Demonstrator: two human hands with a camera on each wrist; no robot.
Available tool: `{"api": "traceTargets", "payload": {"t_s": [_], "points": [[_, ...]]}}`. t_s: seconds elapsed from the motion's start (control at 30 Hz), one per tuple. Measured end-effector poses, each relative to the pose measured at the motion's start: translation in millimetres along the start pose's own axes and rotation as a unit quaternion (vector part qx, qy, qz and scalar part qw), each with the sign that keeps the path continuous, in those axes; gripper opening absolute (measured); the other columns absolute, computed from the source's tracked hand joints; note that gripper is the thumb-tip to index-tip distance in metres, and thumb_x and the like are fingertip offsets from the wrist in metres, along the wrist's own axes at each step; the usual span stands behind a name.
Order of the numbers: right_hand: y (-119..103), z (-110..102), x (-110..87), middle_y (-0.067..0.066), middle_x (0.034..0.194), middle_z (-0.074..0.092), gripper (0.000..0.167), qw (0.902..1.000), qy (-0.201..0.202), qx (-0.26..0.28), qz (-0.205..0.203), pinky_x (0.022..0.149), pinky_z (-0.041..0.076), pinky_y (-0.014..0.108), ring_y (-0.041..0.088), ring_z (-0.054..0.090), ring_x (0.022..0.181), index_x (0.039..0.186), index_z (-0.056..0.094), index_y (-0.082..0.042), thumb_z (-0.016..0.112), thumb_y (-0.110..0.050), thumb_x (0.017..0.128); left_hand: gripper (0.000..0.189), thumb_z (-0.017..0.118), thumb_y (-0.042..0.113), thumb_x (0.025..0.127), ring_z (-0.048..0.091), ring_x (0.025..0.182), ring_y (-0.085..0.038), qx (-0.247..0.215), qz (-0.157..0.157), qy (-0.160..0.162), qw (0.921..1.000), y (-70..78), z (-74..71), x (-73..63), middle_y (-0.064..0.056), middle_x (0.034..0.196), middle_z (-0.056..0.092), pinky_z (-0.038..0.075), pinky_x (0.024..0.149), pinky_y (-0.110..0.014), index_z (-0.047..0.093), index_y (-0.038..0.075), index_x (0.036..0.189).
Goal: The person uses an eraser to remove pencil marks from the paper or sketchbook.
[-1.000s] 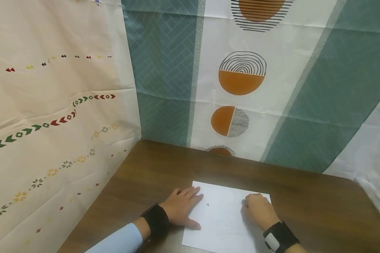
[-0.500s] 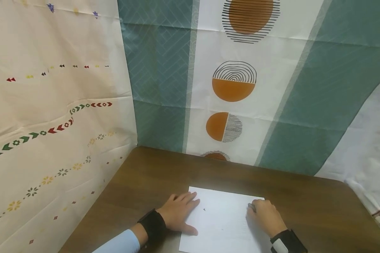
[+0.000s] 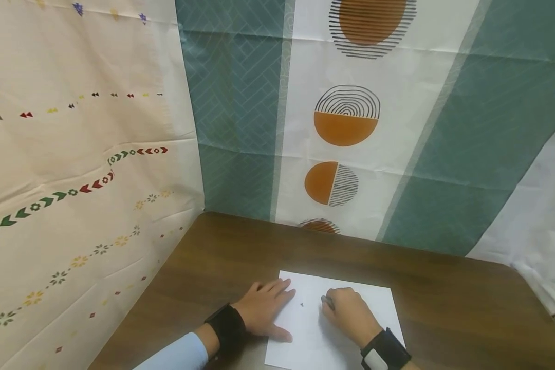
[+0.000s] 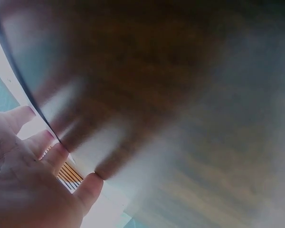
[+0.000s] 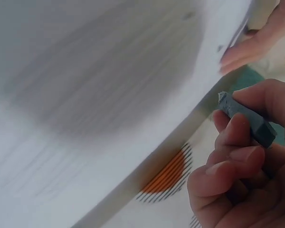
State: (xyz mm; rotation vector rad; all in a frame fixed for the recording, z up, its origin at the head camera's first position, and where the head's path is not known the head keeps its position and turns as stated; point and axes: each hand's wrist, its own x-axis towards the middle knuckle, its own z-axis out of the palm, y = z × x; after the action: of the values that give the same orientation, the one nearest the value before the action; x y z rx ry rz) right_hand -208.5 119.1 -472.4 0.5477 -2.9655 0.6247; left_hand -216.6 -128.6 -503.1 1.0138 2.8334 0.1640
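Note:
A white sheet of paper (image 3: pixel 300 352) lies on the brown table. My left hand (image 3: pixel 263 311) rests on its left edge, fingers spread and straight. Over the upper middle of the sheet, my right hand (image 3: pixel 350 314) pinches a small grey-blue eraser (image 5: pixel 249 118) between thumb and fingers. One end of the eraser looks rough and worn. Faint grey streaks (image 5: pixel 99 85) run across the paper in the right wrist view. A small dark crumb (image 3: pixel 301 304) lies on the sheet between the hands. In the left wrist view, the left palm (image 4: pixel 28 185) shows beside a blurred, dark reflection.
The brown wooden table (image 3: pixel 240 246) extends around the paper. A green and white patterned cloth (image 3: pixel 236 103) hangs behind it, and a cream cloth with small motifs (image 3: pixel 74 154) hangs along the left. Both wrists wear black bands (image 3: pixel 226 326).
My right hand first shifted slightly right, then swept left with the eraser to the middle of the sheet. The left hand stays on the paper's left edge. The head view has tilted slightly.

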Motion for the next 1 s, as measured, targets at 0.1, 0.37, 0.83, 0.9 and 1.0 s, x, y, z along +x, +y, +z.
{"api": "traceTargets", "payload": {"t_s": [0.1, 0.37, 0.83, 0.9, 1.0], "points": [[-8.6, 6.4, 8.8, -0.004, 0.067, 0.06, 0.008, 0.9998, 0.0, 0.002, -0.021, 0.057, 0.046, 0.031, 0.009, 0.047, 0.058, 0.079, 0.071, -0.006, 0.074, -0.008, 0.086, 0.101, 0.058, 0.082, 0.08, 0.031, 0.147, -0.026, -0.001, 0.0, 0.0, 1.0, -0.4, 0.7, 0.4, -0.005, 0.164, 0.03, 0.033, 0.105, -0.061, 0.039, 0.019, 0.156], [-17.9, 32.9, 28.9, -0.004, 0.063, 0.056, 0.015, 0.9974, -0.005, -0.006, -0.071, 0.056, 0.045, 0.031, 0.01, 0.048, 0.058, 0.074, 0.067, -0.009, 0.073, -0.008, 0.088, 0.109, 0.052, 0.086, 0.078, 0.029, 0.148, -0.021, 0.037, 0.006, 0.011, 0.9993, 2.4, 8.2, 2.2, -0.003, 0.163, 0.031, 0.036, 0.104, -0.058, 0.038, 0.012, 0.156], [-22.6, 32.2, 35.2, 0.0, 0.071, 0.067, 0.005, 0.9952, -0.015, -0.012, -0.096, 0.062, 0.053, 0.033, 0.01, 0.057, 0.062, 0.082, 0.075, -0.005, 0.074, -0.007, 0.087, 0.108, 0.055, 0.084, 0.079, 0.03, 0.148, -0.022, 0.047, -0.003, 0.003, 0.9989, 1.9, -3.8, -1.7, -0.004, 0.163, 0.032, 0.036, 0.105, -0.057, 0.038, 0.01, 0.156], [-21.6, 24.4, 36.7, 0.001, 0.075, 0.069, 0.004, 0.9966, 0.01, 0.014, -0.081, 0.062, 0.053, 0.032, 0.01, 0.059, 0.065, 0.086, 0.076, -0.004, 0.074, -0.007, 0.087, 0.108, 0.055, 0.084, 0.079, 0.031, 0.148, -0.022, 0.047, -0.004, -0.001, 0.9989, 1.1, -7.1, -2.5, -0.004, 0.163, 0.032, 0.036, 0.106, -0.057, 0.038, 0.01, 0.156], [-18.5, 11.7, 36.5, 0.002, 0.08, 0.07, 0.006, 0.9972, 0.04, 0.04, -0.05, 0.062, 0.053, 0.032, 0.01, 0.059, 0.067, 0.091, 0.075, -0.004, 0.075, -0.008, 0.087, 0.108, 0.054, 0.085, 0.079, 0.03, 0.148, -0.022, 0.048, -0.006, -0.004, 0.9988, 1.9, -6.3, -2.2, -0.004, 0.163, 0.031, 0.036, 0.106, -0.057, 0.038, 0.011, 0.156]]}}
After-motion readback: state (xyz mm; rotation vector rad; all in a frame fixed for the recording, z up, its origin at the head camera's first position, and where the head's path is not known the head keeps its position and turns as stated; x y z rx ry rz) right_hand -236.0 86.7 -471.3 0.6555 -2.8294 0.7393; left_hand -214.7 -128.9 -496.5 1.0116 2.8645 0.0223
